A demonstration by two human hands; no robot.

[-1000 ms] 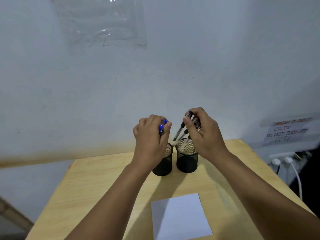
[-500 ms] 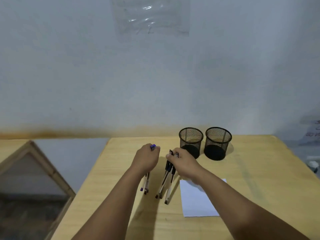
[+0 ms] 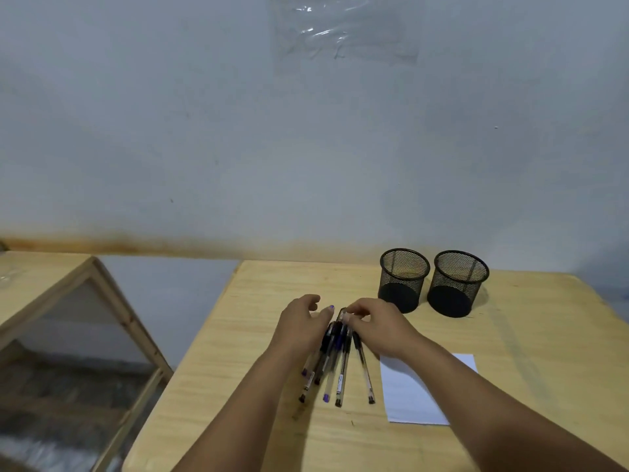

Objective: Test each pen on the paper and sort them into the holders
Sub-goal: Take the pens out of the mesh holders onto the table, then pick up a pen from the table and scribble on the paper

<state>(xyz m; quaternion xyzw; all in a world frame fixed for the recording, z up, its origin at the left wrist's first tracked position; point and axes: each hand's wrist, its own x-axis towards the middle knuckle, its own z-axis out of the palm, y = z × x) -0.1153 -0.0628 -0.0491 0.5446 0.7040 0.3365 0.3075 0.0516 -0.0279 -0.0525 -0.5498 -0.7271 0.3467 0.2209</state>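
Pens (image 3: 335, 364), clear-barrelled, lie fanned under my loosely curled hands (image 3: 299, 327), ungripped, while I see both black mesh holders (image 3: 404, 279) empty, white paper (image 3: 413, 395) unmarked.

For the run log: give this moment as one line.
pens: fanned on table | left hand: open beside them | right hand: fingering cap ends | holders: empty | paper: blank

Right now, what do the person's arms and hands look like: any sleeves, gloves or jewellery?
Both forearms are bare, with no sleeves in view. The left hand and the right hand wear no gloves, and no rings, watch or bracelet show. The picture is slightly blurred, so fine marks cannot be told.
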